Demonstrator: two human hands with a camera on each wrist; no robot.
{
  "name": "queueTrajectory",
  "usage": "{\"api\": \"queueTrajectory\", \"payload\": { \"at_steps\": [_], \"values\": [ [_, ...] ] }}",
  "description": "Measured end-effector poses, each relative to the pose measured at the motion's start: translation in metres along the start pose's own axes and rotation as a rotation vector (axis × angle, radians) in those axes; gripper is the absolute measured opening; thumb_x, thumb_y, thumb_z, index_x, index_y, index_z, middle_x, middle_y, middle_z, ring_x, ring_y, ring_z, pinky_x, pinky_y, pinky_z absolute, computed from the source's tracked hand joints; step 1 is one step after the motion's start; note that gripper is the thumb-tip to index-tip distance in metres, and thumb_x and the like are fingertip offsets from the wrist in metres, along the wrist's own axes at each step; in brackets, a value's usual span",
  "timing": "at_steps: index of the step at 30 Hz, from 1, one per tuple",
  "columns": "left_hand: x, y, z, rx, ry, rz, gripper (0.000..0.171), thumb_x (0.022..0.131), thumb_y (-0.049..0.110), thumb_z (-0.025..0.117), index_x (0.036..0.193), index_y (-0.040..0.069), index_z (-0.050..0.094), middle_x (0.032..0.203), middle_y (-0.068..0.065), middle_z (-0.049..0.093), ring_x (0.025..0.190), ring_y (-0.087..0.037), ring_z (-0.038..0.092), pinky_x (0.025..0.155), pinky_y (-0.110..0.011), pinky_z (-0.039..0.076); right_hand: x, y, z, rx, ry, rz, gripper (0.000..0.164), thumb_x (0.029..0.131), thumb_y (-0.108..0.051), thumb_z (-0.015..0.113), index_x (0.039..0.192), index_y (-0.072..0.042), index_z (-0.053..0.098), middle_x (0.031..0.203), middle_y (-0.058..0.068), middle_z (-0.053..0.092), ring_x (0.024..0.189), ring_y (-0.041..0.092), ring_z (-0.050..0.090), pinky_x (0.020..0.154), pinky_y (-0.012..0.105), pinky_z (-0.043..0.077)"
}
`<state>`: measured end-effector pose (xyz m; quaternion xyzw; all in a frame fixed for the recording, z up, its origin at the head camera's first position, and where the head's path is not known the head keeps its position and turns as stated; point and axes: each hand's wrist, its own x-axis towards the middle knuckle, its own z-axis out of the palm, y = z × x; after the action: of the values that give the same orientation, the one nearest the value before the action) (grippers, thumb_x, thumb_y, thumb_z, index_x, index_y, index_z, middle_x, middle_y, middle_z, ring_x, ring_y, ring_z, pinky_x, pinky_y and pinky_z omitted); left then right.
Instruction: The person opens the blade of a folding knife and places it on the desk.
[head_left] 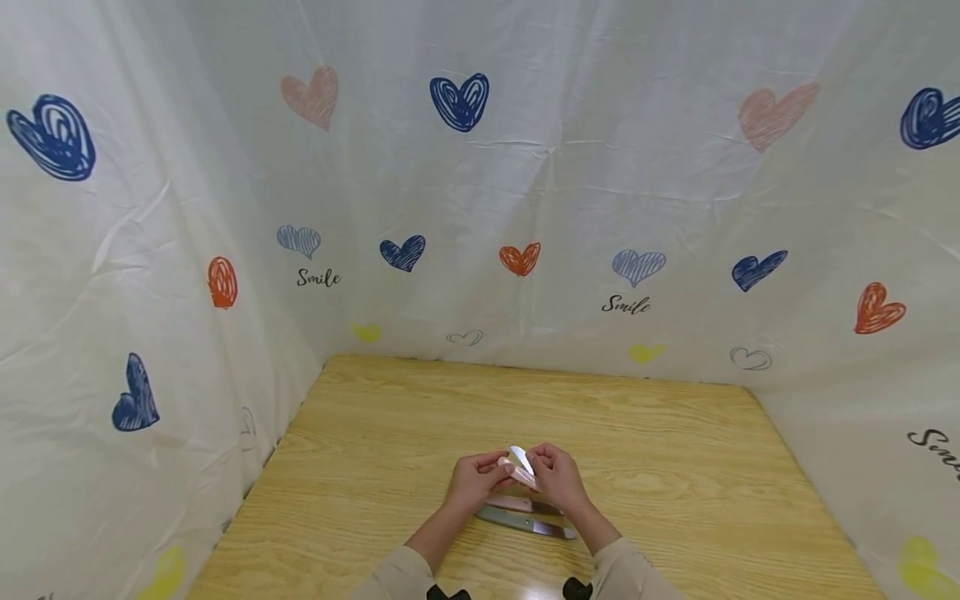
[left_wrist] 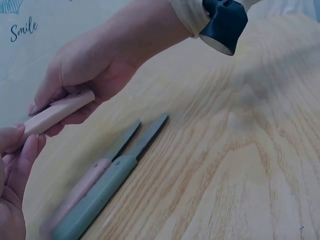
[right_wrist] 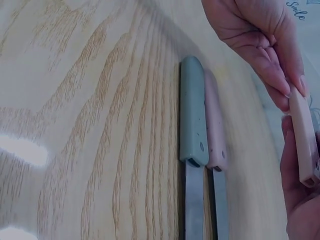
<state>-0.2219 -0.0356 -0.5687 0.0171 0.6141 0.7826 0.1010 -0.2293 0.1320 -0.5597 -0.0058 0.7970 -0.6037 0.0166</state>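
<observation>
My left hand [head_left: 474,482] pinches one end of a pale pink folding knife [left_wrist: 60,112] between thumb and fingers. At its other end, my right hand [head_left: 557,481] grips the knife with its fingertips on the bright blade [head_left: 519,456], which stands partly swung out from the handle [right_wrist: 303,140]. Both hands hold it above the table. Beneath them lie two more folding knives with their blades out: a green-handled one [right_wrist: 192,115] nearer the body, and a pink-handled one [right_wrist: 215,125] right beside it. Their blades point to the right in the head view.
The wooden table [head_left: 360,433] is light with visible grain. White curtains [head_left: 555,192] printed with hearts and "Smile" rise along its back and sides. Dark bands [left_wrist: 225,25] sit at the cuffs of both beige sleeves [head_left: 397,575].
</observation>
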Motion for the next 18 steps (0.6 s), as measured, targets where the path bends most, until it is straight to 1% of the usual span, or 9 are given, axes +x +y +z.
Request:
{"api": "queueTrajectory", "payload": {
  "at_steps": [4,6,7,9,12,16,18],
  "values": [
    [-0.001,-0.001,-0.002,-0.026,0.007,-0.002,0.042,0.09,-0.003,0.064,0.125,-0.022,0.05,0.1,-0.028,0.069,0.08,-0.013,0.071,0.08,-0.034,0.06,0.003,0.002,0.0,0.118,0.076,0.038,0.022,0.098,-0.011,0.054,0.099,0.011,0.06,0.081,0.021,0.072,0.062,0.009,0.066,0.056,0.017,0.054],
    [-0.001,-0.001,-0.004,-0.038,0.0,-0.009,0.044,0.09,-0.002,0.064,0.126,-0.022,0.049,0.102,-0.027,0.069,0.081,-0.012,0.07,0.079,-0.03,0.06,0.005,0.004,-0.002,0.197,0.069,0.062,0.023,0.099,-0.01,0.052,0.101,0.012,0.058,0.086,0.023,0.073,0.068,0.014,0.071,0.061,0.019,0.058],
    [-0.001,0.0,-0.006,-0.039,-0.008,-0.01,0.044,0.09,-0.002,0.064,0.126,-0.022,0.049,0.103,-0.028,0.069,0.08,-0.012,0.071,0.078,-0.029,0.06,0.005,0.004,-0.005,0.21,0.055,0.064,0.023,0.1,-0.01,0.052,0.102,0.012,0.057,0.087,0.023,0.073,0.071,0.015,0.071,0.062,0.021,0.059],
    [-0.001,0.001,-0.01,-0.02,-0.03,-0.016,0.044,0.09,-0.002,0.063,0.126,-0.022,0.049,0.105,-0.028,0.068,0.079,-0.011,0.071,0.076,-0.026,0.06,0.005,0.003,-0.011,0.201,0.004,0.064,0.024,0.099,-0.011,0.052,0.104,0.012,0.058,0.088,0.019,0.073,0.074,0.014,0.07,0.064,0.023,0.059],
    [-0.003,0.002,-0.018,0.017,-0.085,-0.032,0.043,0.09,-0.001,0.064,0.126,-0.021,0.05,0.11,-0.029,0.067,0.081,-0.011,0.07,0.074,-0.022,0.06,0.006,0.003,-0.022,0.134,-0.12,0.031,0.027,0.098,-0.014,0.056,0.106,0.011,0.06,0.088,0.008,0.072,0.078,0.009,0.066,0.069,0.027,0.06],
    [-0.005,0.0,-0.026,0.069,-0.166,-0.044,0.044,0.091,0.001,0.064,0.126,-0.02,0.05,0.115,-0.034,0.063,0.087,-0.013,0.069,0.076,-0.022,0.06,0.007,0.003,-0.033,0.049,-0.269,-0.002,0.029,0.096,-0.019,0.061,0.104,0.009,0.062,0.084,-0.001,0.067,0.075,0.007,0.061,0.073,0.035,0.06],
    [-0.006,-0.001,-0.029,0.078,-0.194,-0.046,0.043,0.091,0.001,0.063,0.126,-0.02,0.05,0.117,-0.037,0.06,0.089,-0.013,0.069,0.077,-0.023,0.06,0.007,0.004,-0.036,0.027,-0.312,-0.006,0.029,0.095,-0.02,0.062,0.101,0.008,0.063,0.081,-0.003,0.065,0.074,0.007,0.061,0.073,0.036,0.06]
  ]
}}
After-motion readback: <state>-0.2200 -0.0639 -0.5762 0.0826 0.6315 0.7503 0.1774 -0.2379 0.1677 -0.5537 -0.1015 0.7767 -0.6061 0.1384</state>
